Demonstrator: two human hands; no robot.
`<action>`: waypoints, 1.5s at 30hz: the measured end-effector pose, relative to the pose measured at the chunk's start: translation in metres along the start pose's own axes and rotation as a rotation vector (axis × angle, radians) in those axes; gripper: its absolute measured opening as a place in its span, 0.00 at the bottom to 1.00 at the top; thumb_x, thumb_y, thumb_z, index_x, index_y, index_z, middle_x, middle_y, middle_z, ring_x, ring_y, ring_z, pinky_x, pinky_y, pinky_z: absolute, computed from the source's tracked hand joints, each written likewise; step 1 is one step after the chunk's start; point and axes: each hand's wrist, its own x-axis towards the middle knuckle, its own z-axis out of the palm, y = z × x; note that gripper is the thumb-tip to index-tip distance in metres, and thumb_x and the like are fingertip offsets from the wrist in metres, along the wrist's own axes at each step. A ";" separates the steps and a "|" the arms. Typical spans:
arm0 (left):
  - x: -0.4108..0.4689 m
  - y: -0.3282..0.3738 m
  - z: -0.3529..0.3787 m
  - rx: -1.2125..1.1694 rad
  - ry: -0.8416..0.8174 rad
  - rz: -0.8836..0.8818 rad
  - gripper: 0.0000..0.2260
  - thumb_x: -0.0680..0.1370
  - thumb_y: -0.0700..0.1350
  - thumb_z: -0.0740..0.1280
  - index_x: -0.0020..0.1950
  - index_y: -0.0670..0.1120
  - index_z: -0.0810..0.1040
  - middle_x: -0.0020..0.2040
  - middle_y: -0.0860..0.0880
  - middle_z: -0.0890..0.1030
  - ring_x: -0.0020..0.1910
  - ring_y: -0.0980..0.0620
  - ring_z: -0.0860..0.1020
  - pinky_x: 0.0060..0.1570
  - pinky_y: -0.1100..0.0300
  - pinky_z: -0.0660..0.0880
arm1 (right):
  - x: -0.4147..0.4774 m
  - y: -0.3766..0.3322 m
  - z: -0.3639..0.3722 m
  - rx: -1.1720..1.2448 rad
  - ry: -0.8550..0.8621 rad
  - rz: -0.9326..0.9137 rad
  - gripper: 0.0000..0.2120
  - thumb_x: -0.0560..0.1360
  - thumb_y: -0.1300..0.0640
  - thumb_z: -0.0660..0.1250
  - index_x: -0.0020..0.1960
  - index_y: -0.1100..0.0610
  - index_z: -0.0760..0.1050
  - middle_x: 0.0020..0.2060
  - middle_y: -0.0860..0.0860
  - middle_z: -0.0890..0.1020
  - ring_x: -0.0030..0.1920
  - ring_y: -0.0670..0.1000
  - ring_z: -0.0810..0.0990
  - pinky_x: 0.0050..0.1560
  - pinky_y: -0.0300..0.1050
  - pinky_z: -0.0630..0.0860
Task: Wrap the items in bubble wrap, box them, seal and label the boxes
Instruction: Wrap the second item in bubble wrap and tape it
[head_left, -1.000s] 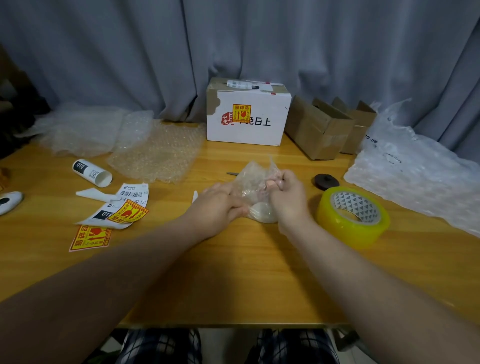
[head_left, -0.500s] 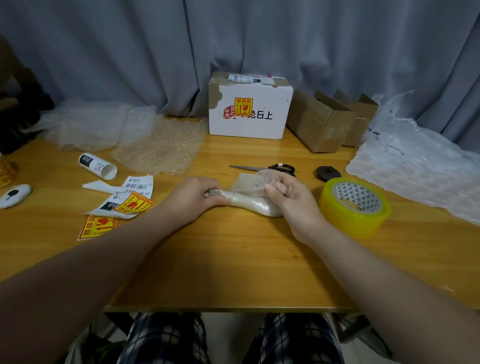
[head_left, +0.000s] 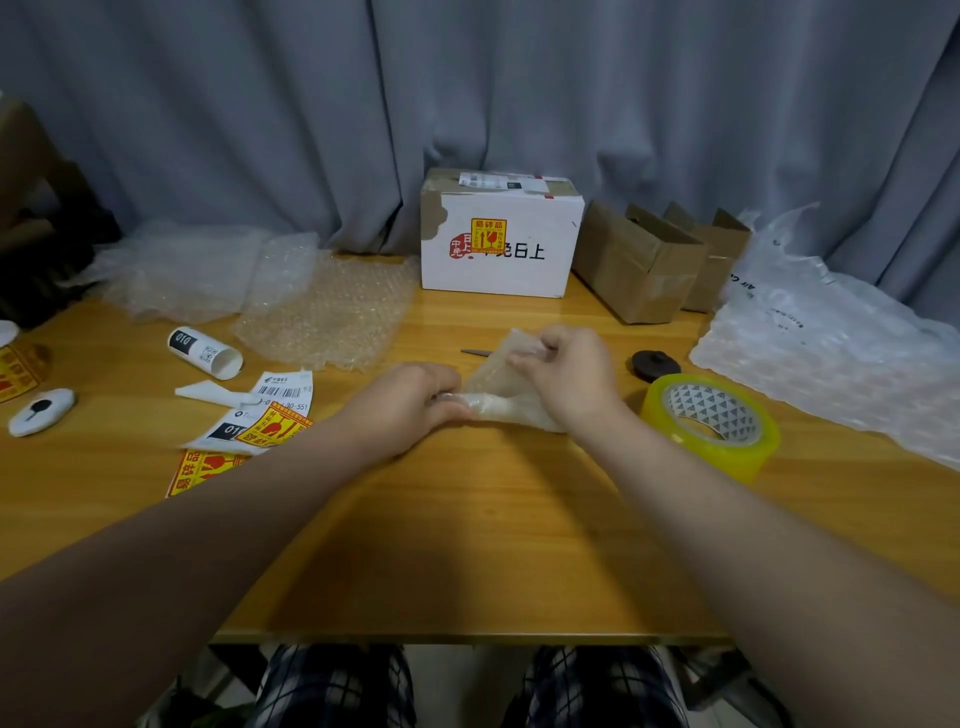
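A small item rolled in clear bubble wrap (head_left: 498, 402) lies at the middle of the wooden table (head_left: 467, 545). My left hand (head_left: 410, 405) grips the left end of the roll. My right hand (head_left: 566, 376) pinches the loose flap of the wrap and holds it up above the roll. The item inside is hidden by the wrap. A roll of yellow tape (head_left: 711, 423) lies right of my right hand. Shipping labels and fragile stickers (head_left: 260, 421) lie to the left. A sealed white box (head_left: 501, 236) stands at the back.
Two open brown cartons (head_left: 654, 260) stand right of the white box. Loose bubble wrap sheets (head_left: 322, 306) lie back left, an air-cushion sheet (head_left: 831, 343) at right. A white tube (head_left: 205, 352), a scissors tip (head_left: 475, 353), a black cap (head_left: 655, 364) and a white device (head_left: 41, 411) lie around.
The wrapped bundle was laid down flat from upright. My right hand has since lifted the loose flap higher, hiding the scissors handles; my left hand stays on the roll's left end.
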 end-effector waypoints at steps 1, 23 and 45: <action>0.000 0.000 -0.001 -0.030 0.008 -0.008 0.12 0.76 0.51 0.67 0.38 0.45 0.74 0.33 0.52 0.73 0.33 0.56 0.70 0.33 0.60 0.65 | -0.005 0.000 0.001 0.063 0.048 -0.031 0.08 0.73 0.59 0.71 0.42 0.65 0.80 0.39 0.59 0.82 0.43 0.57 0.79 0.44 0.51 0.75; 0.015 0.011 -0.006 -0.620 -0.281 -0.732 0.17 0.81 0.53 0.59 0.36 0.45 0.71 0.25 0.52 0.67 0.20 0.56 0.61 0.20 0.66 0.58 | -0.003 0.023 0.015 -0.659 -0.270 -0.728 0.10 0.73 0.69 0.64 0.53 0.62 0.76 0.48 0.57 0.80 0.50 0.58 0.77 0.40 0.48 0.71; -0.003 -0.012 -0.009 0.404 0.201 0.449 0.06 0.72 0.39 0.70 0.48 0.46 0.80 0.46 0.50 0.81 0.43 0.48 0.78 0.43 0.60 0.66 | 0.023 0.008 -0.027 -0.044 -0.570 -0.247 0.08 0.72 0.65 0.72 0.44 0.53 0.77 0.39 0.45 0.78 0.38 0.44 0.74 0.40 0.35 0.73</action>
